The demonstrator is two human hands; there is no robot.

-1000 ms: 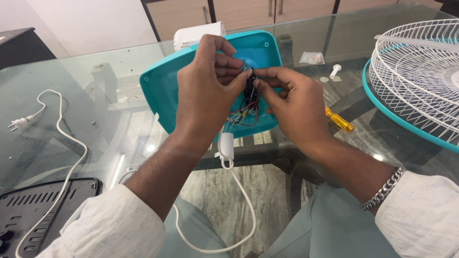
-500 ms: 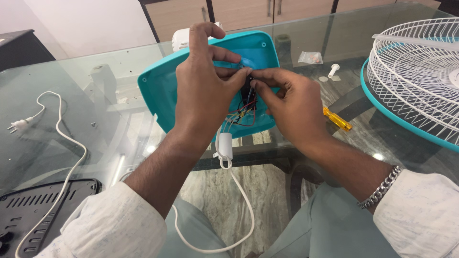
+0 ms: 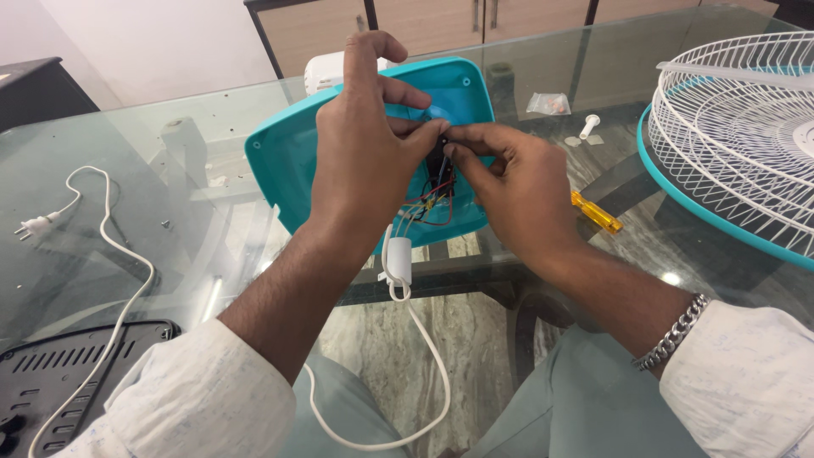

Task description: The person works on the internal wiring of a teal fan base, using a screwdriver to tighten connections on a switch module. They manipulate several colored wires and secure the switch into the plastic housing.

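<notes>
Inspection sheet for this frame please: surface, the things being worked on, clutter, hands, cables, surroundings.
Surface: glass table, see-through to a marble floor.
Job's things: teal fan housing tilted up at the table edge, coloured wires showing inside it.
Clutter: yellow screwdriver, small plastic bag, white peg, white fan grille with teal rim, black vented panel.
Hands: left hand grips the housing; right hand pinches at the wiring; fingertips meet.
Cables: white cord hangs from the housing; its plug lies on the glass.
Surroundings: wooden cabinets, white wall.
</notes>
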